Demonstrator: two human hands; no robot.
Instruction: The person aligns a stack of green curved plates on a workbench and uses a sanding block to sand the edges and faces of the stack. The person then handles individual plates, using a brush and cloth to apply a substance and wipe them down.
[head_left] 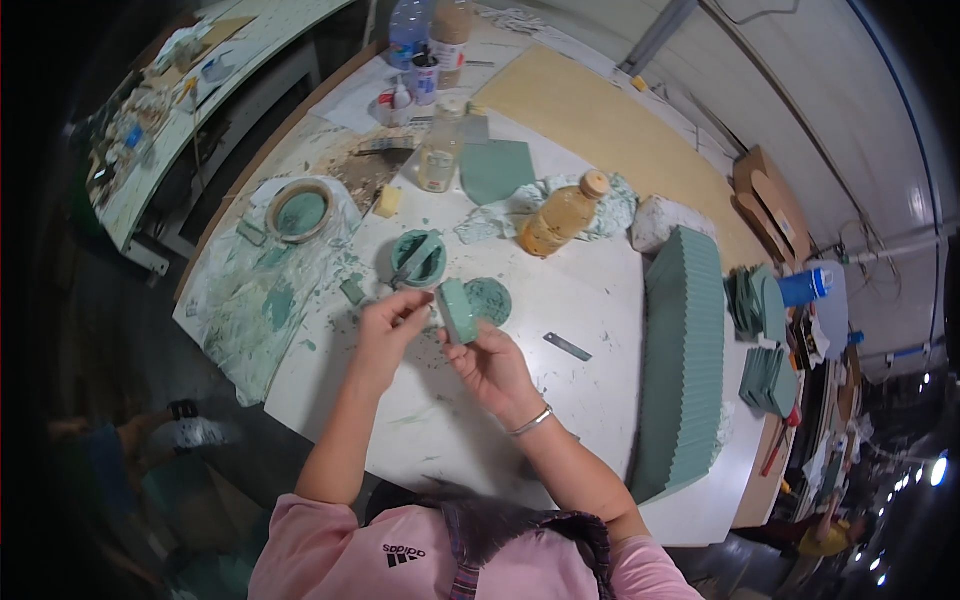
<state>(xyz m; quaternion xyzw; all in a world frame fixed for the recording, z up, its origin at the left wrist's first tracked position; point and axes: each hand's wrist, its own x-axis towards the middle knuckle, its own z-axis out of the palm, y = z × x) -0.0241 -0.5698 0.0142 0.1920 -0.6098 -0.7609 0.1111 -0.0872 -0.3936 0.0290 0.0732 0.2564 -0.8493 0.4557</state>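
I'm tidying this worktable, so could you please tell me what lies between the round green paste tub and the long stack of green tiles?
In the head view, between the round green paste tub and the long stack of green tiles lie a round green lid and a small flat metal strip.

A craft workshop: paint-smeared worktable [560, 300], stacked green panels [685, 350], glue bottles [560, 215], tape roll [300, 210]

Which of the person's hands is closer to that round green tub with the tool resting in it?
Left. The left hand sits just below the round green tub, a short gap away. The right hand is lower and further right, holding a small green block.
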